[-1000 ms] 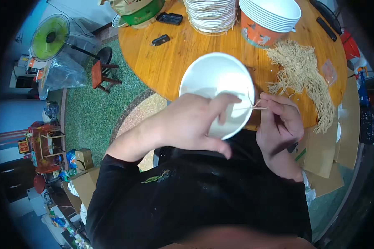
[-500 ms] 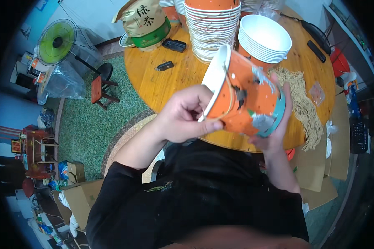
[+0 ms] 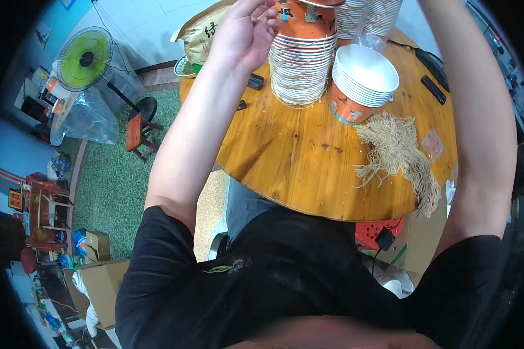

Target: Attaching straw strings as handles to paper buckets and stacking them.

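Observation:
At the top edge, my left hand point(image 3: 249, 36) is raised beside a tall stack of orange paper buckets point(image 3: 303, 64) with white rims and twine handles. Its palm shows, with the fingers loosely bent and apart and nothing visible between them; the thumb tip is near the picture's edge. Part of another orange bucket shows on top of the stack, cut off by the edge. My right forearm point(image 3: 474, 99) reaches up along the right side, its hand out of view. Right of the tall stack stands a shorter stack of white-lined buckets point(image 3: 364, 81).
On the round wooden table point(image 3: 285, 157) lie a bundle of beige twine point(image 3: 399, 151), a small clear packet point(image 3: 432, 144) and a black oblong item point(image 3: 433, 89). A tea bag point(image 3: 201, 38) stands behind my left arm. A green fan point(image 3: 86, 59) and a wooden stool point(image 3: 138, 136) stand at left.
Both arms have swung up and away from my body. The orange bucket that both hands held in front of me is gone from there. The tall stack now shows more orange at its top.

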The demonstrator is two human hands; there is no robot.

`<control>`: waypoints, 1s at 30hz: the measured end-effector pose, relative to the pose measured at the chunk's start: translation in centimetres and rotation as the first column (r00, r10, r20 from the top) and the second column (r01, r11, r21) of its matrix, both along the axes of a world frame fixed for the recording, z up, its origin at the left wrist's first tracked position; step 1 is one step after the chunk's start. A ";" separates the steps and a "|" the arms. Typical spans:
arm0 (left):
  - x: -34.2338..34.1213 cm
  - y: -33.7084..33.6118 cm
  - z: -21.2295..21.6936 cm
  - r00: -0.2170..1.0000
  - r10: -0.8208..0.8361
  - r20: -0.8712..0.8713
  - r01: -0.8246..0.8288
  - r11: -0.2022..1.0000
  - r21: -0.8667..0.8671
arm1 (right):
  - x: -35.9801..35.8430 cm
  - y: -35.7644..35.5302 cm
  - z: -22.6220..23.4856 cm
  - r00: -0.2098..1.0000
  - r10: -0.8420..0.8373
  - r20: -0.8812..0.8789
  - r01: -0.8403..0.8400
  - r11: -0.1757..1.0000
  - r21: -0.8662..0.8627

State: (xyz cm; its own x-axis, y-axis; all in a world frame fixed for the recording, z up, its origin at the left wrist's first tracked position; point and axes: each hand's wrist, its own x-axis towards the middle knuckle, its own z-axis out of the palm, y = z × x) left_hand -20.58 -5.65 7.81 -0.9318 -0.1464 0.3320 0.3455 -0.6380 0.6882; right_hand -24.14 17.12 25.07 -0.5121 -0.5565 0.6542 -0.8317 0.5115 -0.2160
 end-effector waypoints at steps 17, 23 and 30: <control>-2.6 -3.5 -10.3 0.995 -0.014 0.095 0.002 0.993 0.122 | -5.5 -4.4 -9.8 0.992 -0.124 0.018 0.124 0.992 -0.020; 2.6 -2.7 -16.1 0.823 0.476 0.311 -0.396 0.872 -0.289 | -5.1 -1.6 -14.0 0.986 0.111 -0.127 -0.162 0.837 -0.523; 5.6 5.8 -20.5 0.906 0.397 -0.149 -0.338 0.464 -0.819 | -0.6 11.2 -25.4 0.973 -0.195 0.124 0.188 0.980 0.063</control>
